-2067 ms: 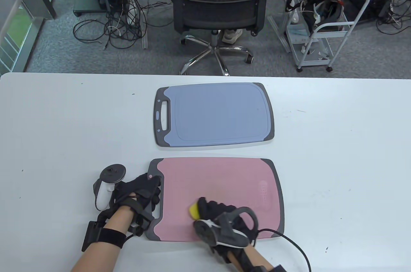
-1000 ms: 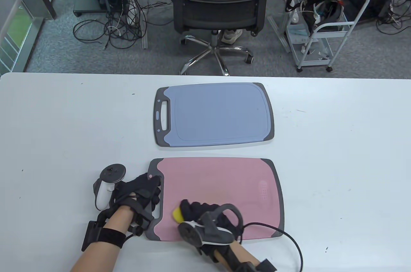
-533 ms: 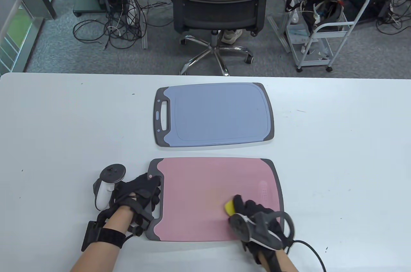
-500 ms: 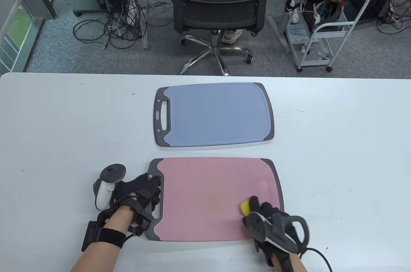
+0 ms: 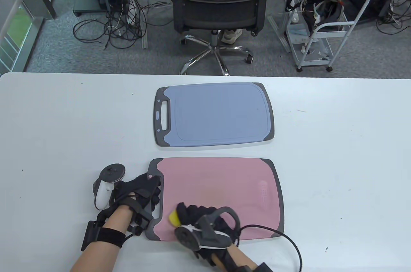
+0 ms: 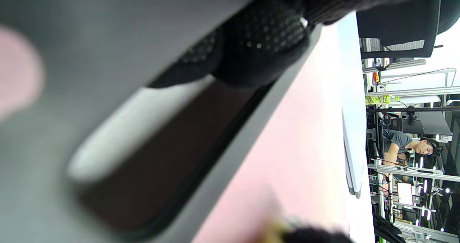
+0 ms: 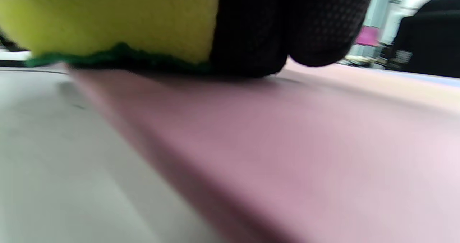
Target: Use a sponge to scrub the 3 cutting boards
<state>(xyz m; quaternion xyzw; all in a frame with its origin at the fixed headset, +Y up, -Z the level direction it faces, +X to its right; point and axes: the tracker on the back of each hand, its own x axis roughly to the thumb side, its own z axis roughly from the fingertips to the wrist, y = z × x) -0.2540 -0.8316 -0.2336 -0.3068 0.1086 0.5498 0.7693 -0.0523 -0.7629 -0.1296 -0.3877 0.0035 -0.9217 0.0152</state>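
A pink cutting board [image 5: 221, 185] with grey ends lies near the table's front edge. My right hand [image 5: 192, 214] grips a yellow sponge [image 5: 174, 218] and presses it on the board's front left part; in the right wrist view the sponge [image 7: 107, 23] shows a green underside against the pink surface [image 7: 287, 146]. My left hand [image 5: 144, 193] rests on the board's grey handle end, with its fingertips [image 6: 262, 45] at the handle slot. A blue cutting board [image 5: 215, 114] lies farther back. No third board is in view.
A cable [image 5: 289, 243] trails from my right wrist across the table's front right. Beyond the white table's far edge [image 5: 205, 74] stand an office chair [image 5: 218, 5] and a white cart [image 5: 324, 28]. A person sits far off in the left wrist view.
My right hand swept the sponge from the pink board's left to its right side, then back to the front left. My left hand and both boards stayed put.
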